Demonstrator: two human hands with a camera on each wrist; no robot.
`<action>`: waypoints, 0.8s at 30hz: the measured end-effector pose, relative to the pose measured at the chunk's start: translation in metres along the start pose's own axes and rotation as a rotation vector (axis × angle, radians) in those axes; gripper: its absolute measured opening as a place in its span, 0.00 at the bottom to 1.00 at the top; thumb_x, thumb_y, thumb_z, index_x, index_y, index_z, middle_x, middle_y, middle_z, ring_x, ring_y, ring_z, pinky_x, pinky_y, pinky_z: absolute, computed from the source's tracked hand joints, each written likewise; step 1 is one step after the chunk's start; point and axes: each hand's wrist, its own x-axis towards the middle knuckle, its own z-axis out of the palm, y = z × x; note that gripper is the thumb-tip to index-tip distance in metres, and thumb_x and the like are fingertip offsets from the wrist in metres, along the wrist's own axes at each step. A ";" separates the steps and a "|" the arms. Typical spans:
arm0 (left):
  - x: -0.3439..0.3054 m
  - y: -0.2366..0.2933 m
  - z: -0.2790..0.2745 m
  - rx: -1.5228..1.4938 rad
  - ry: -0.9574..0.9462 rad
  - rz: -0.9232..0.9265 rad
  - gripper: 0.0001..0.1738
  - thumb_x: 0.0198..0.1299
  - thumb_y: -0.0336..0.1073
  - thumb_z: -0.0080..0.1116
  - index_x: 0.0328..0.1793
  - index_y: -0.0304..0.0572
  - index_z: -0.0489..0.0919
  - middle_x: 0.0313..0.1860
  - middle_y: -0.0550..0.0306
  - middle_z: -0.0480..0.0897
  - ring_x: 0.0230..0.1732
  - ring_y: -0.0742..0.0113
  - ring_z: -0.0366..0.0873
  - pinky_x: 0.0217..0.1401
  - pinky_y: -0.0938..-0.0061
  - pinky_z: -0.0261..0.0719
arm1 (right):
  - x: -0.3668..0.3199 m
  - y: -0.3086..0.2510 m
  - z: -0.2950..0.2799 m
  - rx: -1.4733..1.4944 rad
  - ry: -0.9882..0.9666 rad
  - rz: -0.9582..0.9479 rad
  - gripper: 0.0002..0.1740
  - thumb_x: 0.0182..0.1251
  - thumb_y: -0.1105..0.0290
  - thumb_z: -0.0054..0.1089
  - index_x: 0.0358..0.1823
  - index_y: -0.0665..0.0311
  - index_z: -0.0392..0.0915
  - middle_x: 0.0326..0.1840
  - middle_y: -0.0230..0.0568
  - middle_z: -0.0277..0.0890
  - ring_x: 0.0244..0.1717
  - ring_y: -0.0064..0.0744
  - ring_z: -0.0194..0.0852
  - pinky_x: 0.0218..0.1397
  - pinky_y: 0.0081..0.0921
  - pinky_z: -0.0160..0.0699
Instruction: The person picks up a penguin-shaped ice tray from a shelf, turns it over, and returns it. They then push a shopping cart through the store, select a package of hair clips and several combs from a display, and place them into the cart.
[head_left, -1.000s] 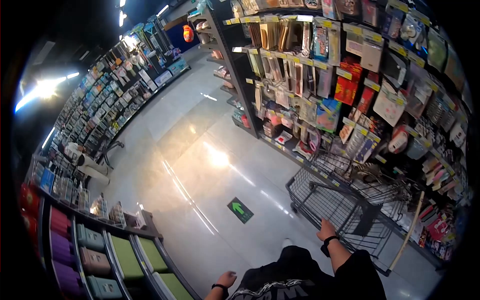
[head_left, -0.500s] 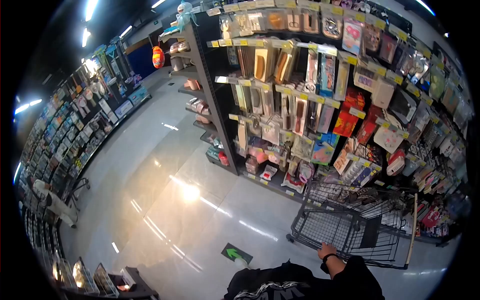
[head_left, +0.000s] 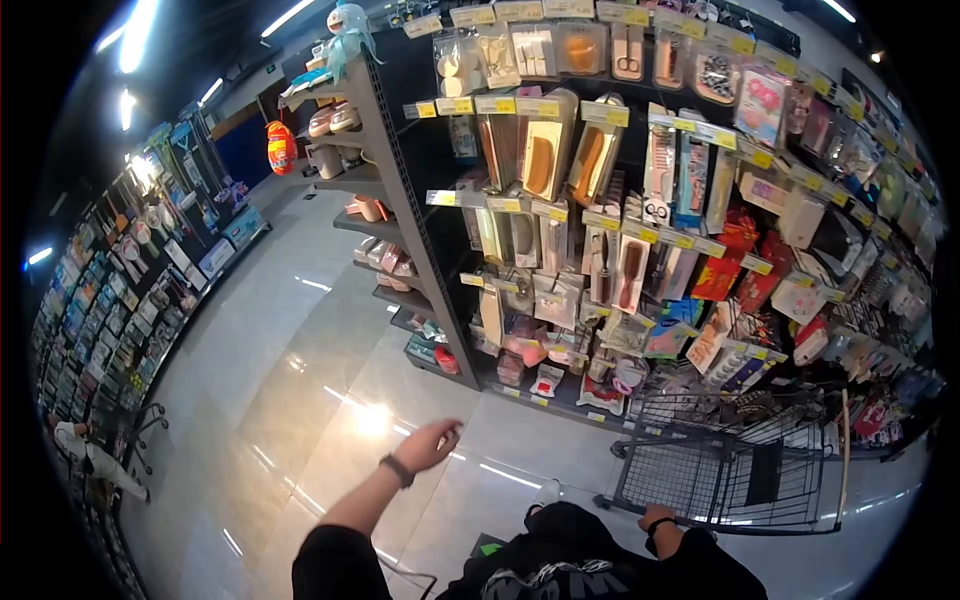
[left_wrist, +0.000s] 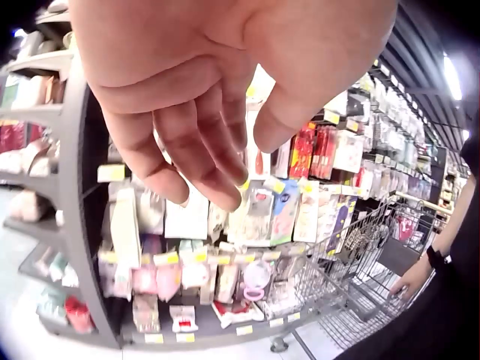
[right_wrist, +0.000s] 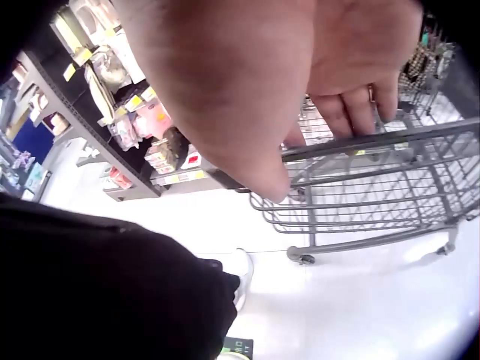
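My left hand (head_left: 428,446) is raised over the floor in front of the shelving, holding nothing. In the left wrist view its fingers (left_wrist: 184,142) hang loosely bent, with the hanging packages behind them. At my right side, my right hand (head_left: 660,518) grips the side rim of a dark wire shopping cart (head_left: 690,485). The right wrist view has the thumb on the near side of the rim and the fingers (right_wrist: 352,112) over it. Packaged combs (head_left: 542,165) and a packaged hairbrush (head_left: 632,268) hang on the rack ahead.
A dark shelf end (head_left: 425,230) with stacked goods stands left of the rack. Farther left runs a tiled aisle (head_left: 290,330), with another stocked display (head_left: 130,290) beyond. A person (head_left: 95,460) is at the far left edge. A pale stick (head_left: 844,450) rises at the cart's right end.
My left hand has come up into view, reaching forward toward the rack. The view has swung left and closer to the shelves. My right hand has stayed at the cart's rim.
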 end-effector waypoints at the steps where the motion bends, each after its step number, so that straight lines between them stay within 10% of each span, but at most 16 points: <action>1: 0.033 0.021 -0.023 0.050 -0.023 0.004 0.18 0.68 0.40 0.56 0.61 0.42 0.78 0.43 0.45 0.85 0.45 0.49 0.84 0.50 0.61 0.81 | 0.000 -0.016 -0.008 0.031 -0.046 -0.031 0.33 0.70 0.51 0.56 0.71 0.62 0.71 0.66 0.54 0.73 0.67 0.54 0.72 0.68 0.50 0.73; 9: 0.217 0.100 -0.168 0.015 0.115 0.223 0.18 0.67 0.34 0.60 0.62 0.40 0.78 0.46 0.51 0.86 0.49 0.61 0.86 0.52 0.68 0.83 | 0.087 -0.064 -0.026 0.509 -0.121 -0.260 0.46 0.54 0.43 0.68 0.69 0.67 0.72 0.66 0.62 0.75 0.69 0.53 0.73 0.69 0.38 0.73; 12: 0.274 0.103 -0.201 -0.678 0.130 0.047 0.22 0.69 0.35 0.61 0.66 0.37 0.74 0.51 0.60 0.84 0.51 0.74 0.81 0.54 0.75 0.79 | 0.174 -0.058 0.031 0.380 -0.220 -0.179 0.45 0.53 0.40 0.69 0.66 0.66 0.76 0.66 0.61 0.75 0.69 0.53 0.74 0.70 0.38 0.72; 24: 0.491 0.064 -0.286 -0.811 0.575 0.033 0.45 0.55 0.34 0.66 0.77 0.25 0.58 0.67 0.41 0.72 0.65 0.57 0.72 0.67 0.71 0.70 | 0.140 -0.083 0.037 0.419 -0.174 0.220 0.52 0.48 0.51 0.74 0.72 0.73 0.66 0.72 0.60 0.68 0.70 0.53 0.72 0.68 0.44 0.77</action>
